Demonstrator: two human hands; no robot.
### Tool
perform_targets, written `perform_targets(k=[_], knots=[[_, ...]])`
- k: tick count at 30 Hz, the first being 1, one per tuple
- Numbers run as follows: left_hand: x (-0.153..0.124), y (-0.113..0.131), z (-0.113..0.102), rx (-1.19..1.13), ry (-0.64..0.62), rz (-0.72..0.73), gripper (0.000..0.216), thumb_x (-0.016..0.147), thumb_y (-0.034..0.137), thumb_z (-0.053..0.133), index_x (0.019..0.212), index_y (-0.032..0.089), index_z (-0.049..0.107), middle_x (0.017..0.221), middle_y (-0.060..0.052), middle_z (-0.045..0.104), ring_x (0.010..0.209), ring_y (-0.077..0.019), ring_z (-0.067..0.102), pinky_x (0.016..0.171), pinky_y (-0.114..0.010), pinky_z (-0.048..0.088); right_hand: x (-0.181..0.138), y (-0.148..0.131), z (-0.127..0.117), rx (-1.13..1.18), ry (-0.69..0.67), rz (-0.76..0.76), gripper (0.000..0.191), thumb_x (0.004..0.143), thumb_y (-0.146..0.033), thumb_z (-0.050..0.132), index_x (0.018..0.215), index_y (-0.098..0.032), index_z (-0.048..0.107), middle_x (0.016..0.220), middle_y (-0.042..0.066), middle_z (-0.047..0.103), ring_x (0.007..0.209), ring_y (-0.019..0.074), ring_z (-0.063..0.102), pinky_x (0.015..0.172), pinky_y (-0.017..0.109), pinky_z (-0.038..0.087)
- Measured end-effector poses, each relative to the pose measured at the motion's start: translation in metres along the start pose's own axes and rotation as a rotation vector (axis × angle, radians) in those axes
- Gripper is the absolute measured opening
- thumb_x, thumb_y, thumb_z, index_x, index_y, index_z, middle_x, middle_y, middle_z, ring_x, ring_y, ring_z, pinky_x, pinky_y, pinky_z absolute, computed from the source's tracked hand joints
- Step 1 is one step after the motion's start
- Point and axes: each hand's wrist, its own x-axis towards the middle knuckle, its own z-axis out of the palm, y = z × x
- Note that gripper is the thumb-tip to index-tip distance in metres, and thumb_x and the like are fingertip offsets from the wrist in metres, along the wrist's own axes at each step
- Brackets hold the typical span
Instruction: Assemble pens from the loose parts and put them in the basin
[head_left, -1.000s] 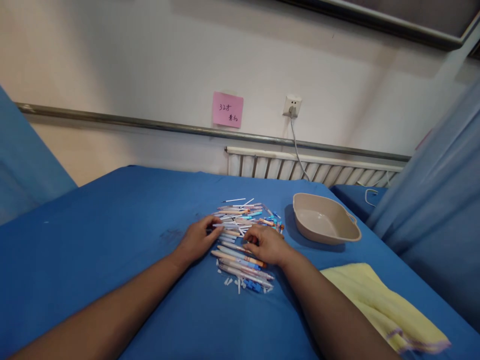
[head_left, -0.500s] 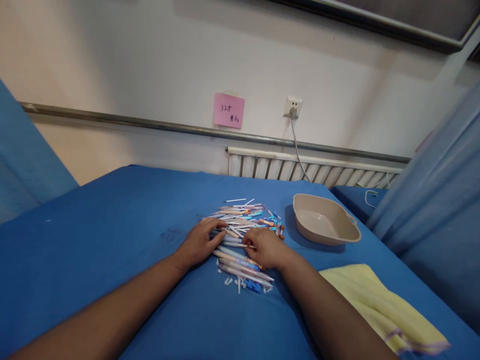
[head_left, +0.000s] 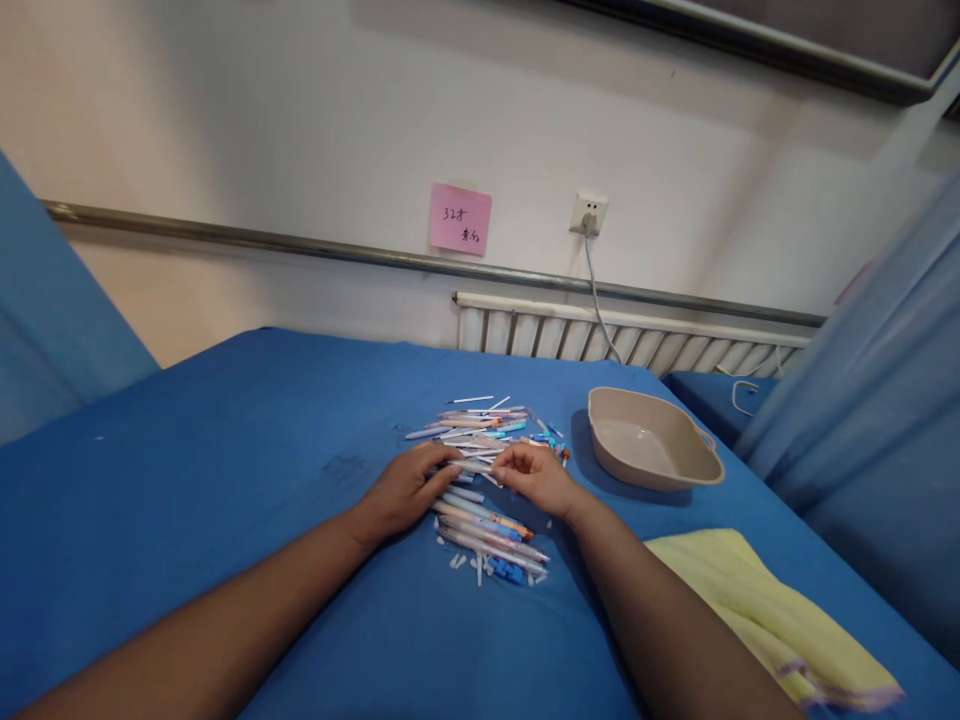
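A pale pen barrel (head_left: 474, 466) lies across the gap between my hands above the pile. My left hand (head_left: 405, 488) grips its left end between thumb and fingers. At the barrel's right end, my right hand (head_left: 541, 480) is closed in a pinch; any small part between those fingertips is hidden. Beyond the hands, loose pen parts (head_left: 480, 423) lie heaped, with thin white refills (head_left: 471, 399) among them. Nearer to me, several pens (head_left: 491, 540) lie roughly side by side. Small blue pieces (head_left: 507, 572) and white bits (head_left: 457, 562) sit at the front of the pile.
A blue cloth (head_left: 225, 480) covers the table. Right of the pile stands a beige basin (head_left: 652, 470), with a folded yellow towel (head_left: 765, 610) nearer to me. A radiator (head_left: 555, 335) and a plugged-in cable (head_left: 594, 285) are along the wall. Blue curtains (head_left: 885, 420) hang at the sides.
My right hand has risen slightly away from the lower pens, and its fingers have come to the barrel's end. The barrel now shows between both hands. My left hand has shifted little.
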Motion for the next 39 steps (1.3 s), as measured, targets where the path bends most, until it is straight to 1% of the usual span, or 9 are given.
perform_targets(k=[4, 6, 9, 16, 22, 27, 31, 35, 39], knots=[[0.001, -0.001, -0.002, 0.028, -0.035, -0.027, 0.034, 0.091, 0.039, 0.037, 0.085, 0.019, 0.064, 0.083, -0.004, 0.065, 0.081, -0.0181, 0.058, 0.078, -0.029, 0.046, 0.000, -0.003, 0.002, -0.040, 0.034, -0.027, 0.020, 0.071, -0.036, 0.067, 0.075, -0.017, 0.061, 0.071, -0.001, 0.061, 0.065, 0.0117, 0.054, 0.064, 0.025, 0.045], [0.000, -0.001, -0.001, 0.012, 0.029, -0.029, 0.030, 0.087, 0.040, 0.044, 0.100, 0.019, 0.062, 0.099, -0.006, 0.065, 0.090, -0.0200, 0.058, 0.084, -0.032, 0.046, 0.000, -0.004, 0.003, -0.064, 0.051, -0.039, 0.019, 0.071, -0.035, 0.067, 0.074, -0.017, 0.061, 0.073, 0.000, 0.062, 0.068, 0.0127, 0.055, 0.067, 0.026, 0.046], [-0.002, -0.002, 0.002, -0.034, 0.101, -0.017, 0.043, 0.082, 0.039, 0.054, 0.121, 0.020, 0.052, 0.114, -0.009, 0.061, 0.098, -0.0215, 0.058, 0.088, -0.035, 0.046, 0.000, -0.003, 0.003, -0.067, 0.062, -0.045, 0.019, 0.071, -0.035, 0.067, 0.073, -0.017, 0.061, 0.073, 0.000, 0.062, 0.069, 0.0133, 0.056, 0.067, 0.027, 0.046], [-0.002, -0.003, 0.004, -0.052, 0.044, -0.169, 0.034, 0.090, 0.039, 0.039, 0.110, 0.020, 0.058, 0.079, -0.002, 0.068, 0.071, -0.0179, 0.063, 0.070, -0.030, 0.049, -0.001, -0.002, 0.004, -0.055, 0.044, -0.055, 0.016, 0.071, -0.032, 0.066, 0.075, -0.018, 0.061, 0.075, 0.000, 0.062, 0.071, 0.0140, 0.056, 0.071, 0.028, 0.045], [-0.003, 0.001, 0.003, -0.046, 0.084, -0.014, 0.044, 0.083, 0.036, 0.054, 0.122, 0.019, 0.050, 0.109, -0.008, 0.063, 0.094, -0.0200, 0.060, 0.084, -0.031, 0.047, -0.001, -0.002, 0.002, -0.059, 0.052, -0.048, 0.017, 0.071, -0.033, 0.066, 0.074, -0.017, 0.061, 0.073, 0.000, 0.061, 0.069, 0.0134, 0.056, 0.068, 0.027, 0.045], [-0.002, -0.002, 0.002, -0.007, 0.100, -0.180, 0.035, 0.091, 0.039, 0.035, 0.110, 0.020, 0.058, 0.072, -0.001, 0.066, 0.067, -0.0178, 0.063, 0.065, -0.027, 0.047, 0.001, 0.001, -0.002, -0.050, 0.065, -0.057, 0.016, 0.071, -0.032, 0.065, 0.076, -0.017, 0.061, 0.072, 0.000, 0.061, 0.067, 0.0125, 0.055, 0.068, 0.027, 0.045], [0.001, -0.008, -0.002, 0.019, 0.169, -0.273, 0.040, 0.090, 0.044, 0.033, 0.104, 0.020, 0.061, 0.056, 0.002, 0.059, 0.057, -0.0171, 0.059, 0.058, -0.026, 0.044, 0.001, 0.003, -0.008, -0.058, 0.119, -0.023, 0.017, 0.071, -0.033, 0.064, 0.075, -0.017, 0.060, 0.067, -0.002, 0.058, 0.060, 0.0114, 0.053, 0.059, 0.024, 0.044], [0.001, -0.011, -0.006, 0.077, 0.258, -0.304, 0.042, 0.089, 0.045, 0.034, 0.108, 0.018, 0.060, 0.068, 0.000, 0.064, 0.064, -0.0176, 0.060, 0.061, -0.026, 0.043, -0.001, 0.006, -0.014, -0.167, 0.187, 0.055, 0.018, 0.073, -0.036, 0.061, 0.078, -0.018, 0.060, 0.069, -0.002, 0.057, 0.053, 0.0110, 0.050, 0.047, 0.021, 0.040], [0.000, -0.008, -0.009, 0.105, 0.417, -0.296, 0.040, 0.087, 0.044, 0.038, 0.104, 0.017, 0.062, 0.074, -0.001, 0.064, 0.063, -0.0159, 0.058, 0.060, -0.025, 0.042, -0.001, 0.011, -0.017, -0.361, 0.236, 0.060, 0.011, 0.077, -0.032, 0.059, 0.081, -0.021, 0.061, 0.074, -0.001, 0.062, 0.058, 0.0123, 0.054, 0.052, 0.022, 0.041]])
